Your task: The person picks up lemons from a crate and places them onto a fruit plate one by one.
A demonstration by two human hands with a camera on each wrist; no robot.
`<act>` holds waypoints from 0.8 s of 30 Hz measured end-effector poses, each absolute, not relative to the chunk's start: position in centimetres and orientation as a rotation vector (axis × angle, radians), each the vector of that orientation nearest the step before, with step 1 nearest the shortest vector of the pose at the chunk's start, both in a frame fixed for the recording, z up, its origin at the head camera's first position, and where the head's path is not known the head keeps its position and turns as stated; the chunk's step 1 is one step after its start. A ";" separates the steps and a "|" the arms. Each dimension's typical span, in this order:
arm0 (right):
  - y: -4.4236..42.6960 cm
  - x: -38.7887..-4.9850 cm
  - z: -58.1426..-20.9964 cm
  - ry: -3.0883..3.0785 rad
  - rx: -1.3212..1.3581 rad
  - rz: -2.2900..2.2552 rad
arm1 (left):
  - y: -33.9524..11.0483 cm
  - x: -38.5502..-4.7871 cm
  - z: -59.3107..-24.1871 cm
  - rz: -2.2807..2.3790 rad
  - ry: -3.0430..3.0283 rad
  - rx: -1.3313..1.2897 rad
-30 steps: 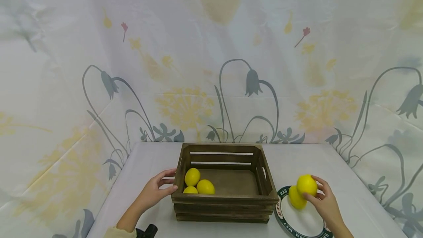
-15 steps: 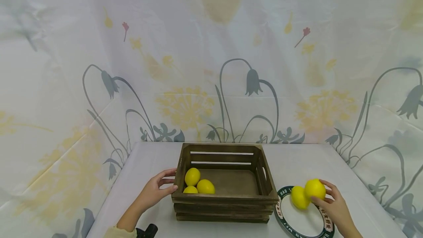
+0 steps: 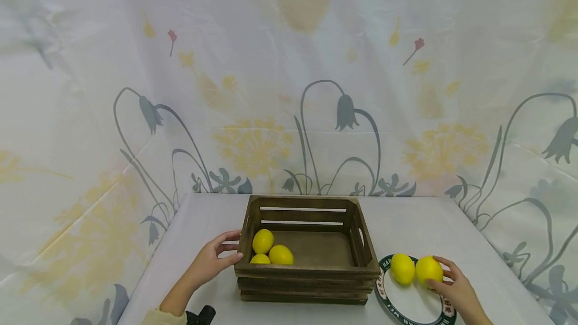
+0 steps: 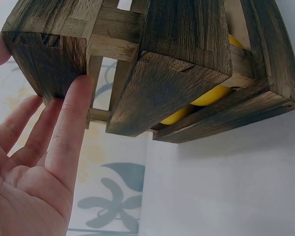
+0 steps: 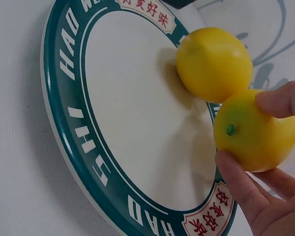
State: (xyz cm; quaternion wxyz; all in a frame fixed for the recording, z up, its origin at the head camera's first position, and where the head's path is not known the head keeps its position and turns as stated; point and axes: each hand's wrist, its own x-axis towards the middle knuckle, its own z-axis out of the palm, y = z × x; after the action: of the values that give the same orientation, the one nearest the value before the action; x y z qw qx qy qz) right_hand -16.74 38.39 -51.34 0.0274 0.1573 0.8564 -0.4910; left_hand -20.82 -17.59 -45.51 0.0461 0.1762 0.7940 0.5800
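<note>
Lemon (image 5: 253, 140) found pinched between thumb and fingers of the right hand (image 3: 455, 287), at the far right part of the green-rimmed plate (image 5: 132, 108); we cannot tell whether it touches the plate. A second lemon (image 3: 403, 269) sits just left of it. We note the left hand (image 3: 211, 261), fingers spread, touching the left end of the slatted wooden crate (image 3: 307, 272), which contains three more lemons (image 3: 281, 255) at left.

I read the plate (image 5: 132, 123) at right. Near arc of its green rim (image 5: 64, 123), right to left: white capitals "HAO", "SHI", "HAO", then a cropped "WE". Head view gives me "HAO" on the far-left arc. Right panel (image 5: 209, 216): red "好食好味". Left panel (image 5: 150, 11), partly cropped, ends "好味".
</note>
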 end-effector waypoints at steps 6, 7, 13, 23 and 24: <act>38.3 -17.0 -51.9 2.651 0.477 -1.433 | -17.7 -20.9 -45.5 1.768 2.424 0.537; 38.2 -17.1 -51.9 2.651 0.469 -1.424 | -17.7 -20.8 -45.5 1.767 2.424 0.546; 38.6 -17.4 -52.6 2.663 0.424 -1.383 | -17.6 -20.8 -45.4 1.774 2.418 0.554; 39.6 -17.8 -53.3 2.626 0.473 -1.375 | -17.6 -20.6 -45.3 1.773 2.416 0.537; 39.5 -17.7 -53.0 2.626 0.468 -1.378 | -17.6 -20.6 -45.3 1.774 2.416 0.534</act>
State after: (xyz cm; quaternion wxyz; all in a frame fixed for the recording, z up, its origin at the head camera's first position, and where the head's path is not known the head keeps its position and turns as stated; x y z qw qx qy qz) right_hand -17.68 39.53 -53.02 0.0696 0.1555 0.8726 -0.4577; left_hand -20.64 -17.56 -45.28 0.0486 0.1752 0.7927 0.5819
